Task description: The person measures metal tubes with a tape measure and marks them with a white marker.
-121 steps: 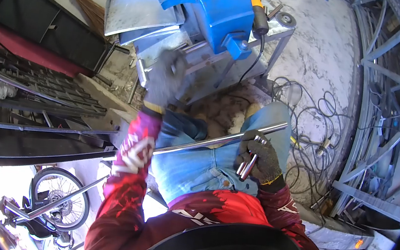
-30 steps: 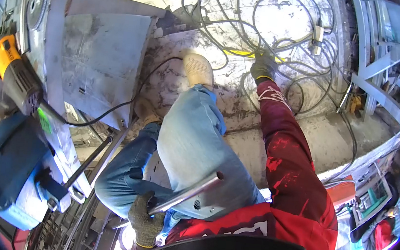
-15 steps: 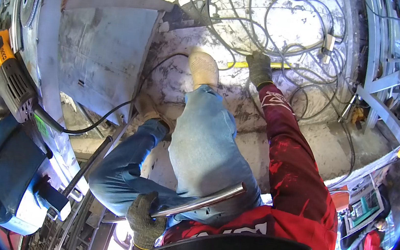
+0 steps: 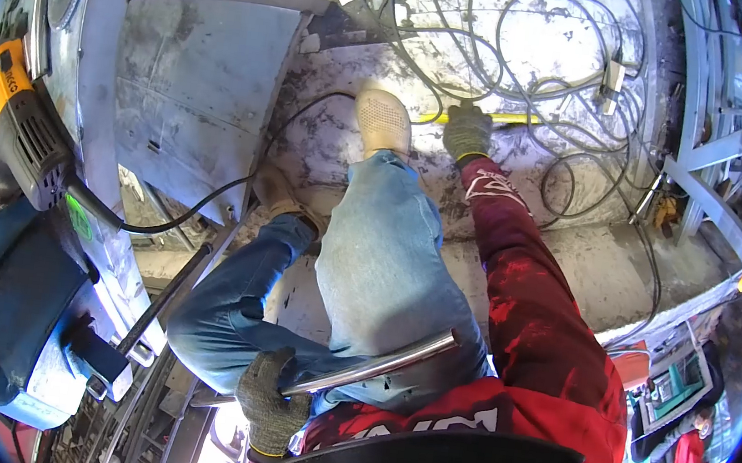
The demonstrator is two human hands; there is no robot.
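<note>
My left hand [image 4: 267,401], in a grey knit glove, grips a shiny metal pipe [image 4: 378,367] that lies slanted across my lap. My right arm stretches forward to the floor. There my gloved right hand [image 4: 467,133] has its fingers curled over a thin yellow strip [image 4: 514,119], which shows on both sides of the glove. The strip lies on the floor just right of my tan perforated shoe [image 4: 383,121], among loops of dark cable.
Dark cable [image 4: 500,63] lies in loose coils ahead. An orange and black angle grinder [image 4: 26,124] rests at left, near a large metal panel [image 4: 197,74] and a blue machine [image 4: 19,310]. Steel frames [image 4: 733,149] stand at right; another person [image 4: 689,455] is beyond, lower right.
My right hand has shifted slightly left along the yellow strip, closer to my shoe. My left hand stays on the pipe. The view has tilted a little.
</note>
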